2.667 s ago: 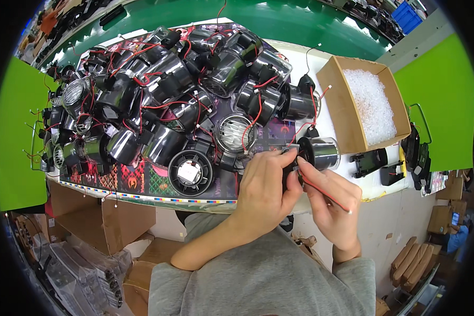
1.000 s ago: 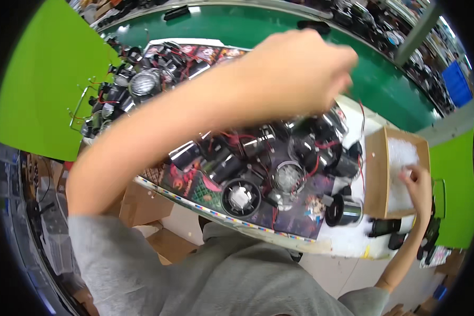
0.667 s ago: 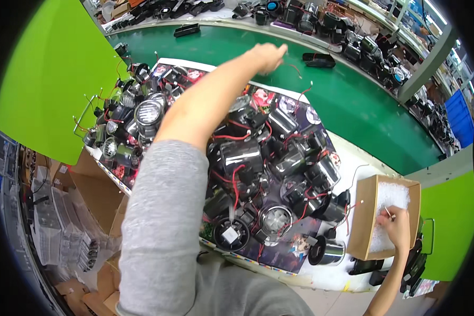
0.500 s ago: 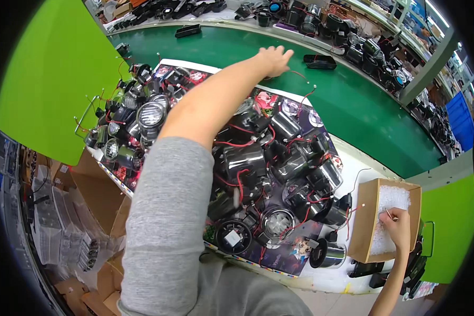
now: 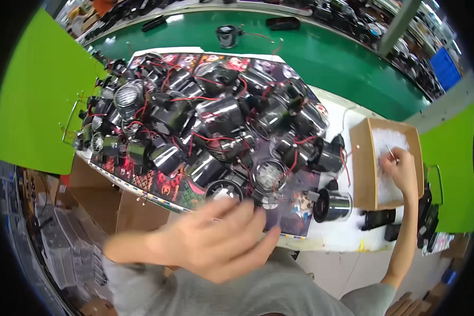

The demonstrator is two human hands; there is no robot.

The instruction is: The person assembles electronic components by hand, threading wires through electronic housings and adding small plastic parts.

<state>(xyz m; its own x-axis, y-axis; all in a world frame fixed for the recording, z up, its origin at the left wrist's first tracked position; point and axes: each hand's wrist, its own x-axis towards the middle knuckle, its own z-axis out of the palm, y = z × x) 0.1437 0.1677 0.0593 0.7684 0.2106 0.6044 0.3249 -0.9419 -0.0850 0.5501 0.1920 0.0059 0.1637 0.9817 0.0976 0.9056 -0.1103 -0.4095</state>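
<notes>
My left hand (image 5: 226, 239) is blurred by motion over the near edge of the work surface. Its fingers are spread, and nothing shows in them. Just beyond it lie a black round housing (image 5: 224, 190) and a clear-lensed lamp unit (image 5: 268, 175). My right hand (image 5: 400, 167) reaches into a brown cardboard box (image 5: 366, 163), its fingers pinching a thin, stick-like thing (image 5: 390, 151). Small clear pieces (image 5: 388, 138) fill that box. On the green belt stands a single dark cylindrical unit (image 5: 227, 37) with a red wire.
Several glossy black cylindrical units (image 5: 221, 118) with red wires crowd the printed board (image 5: 292, 224). One more unit (image 5: 333, 204) sits beside the box. Beyond runs the green conveyor belt (image 5: 326, 68), carrying a black tray-like part (image 5: 283, 23). Green panels (image 5: 31, 100) flank both sides; cartons stand at lower left.
My left hand has drawn back from the belt to the near edge. A dark unit now shows on the belt where the hand was. My right hand stays in the box, still pinching.
</notes>
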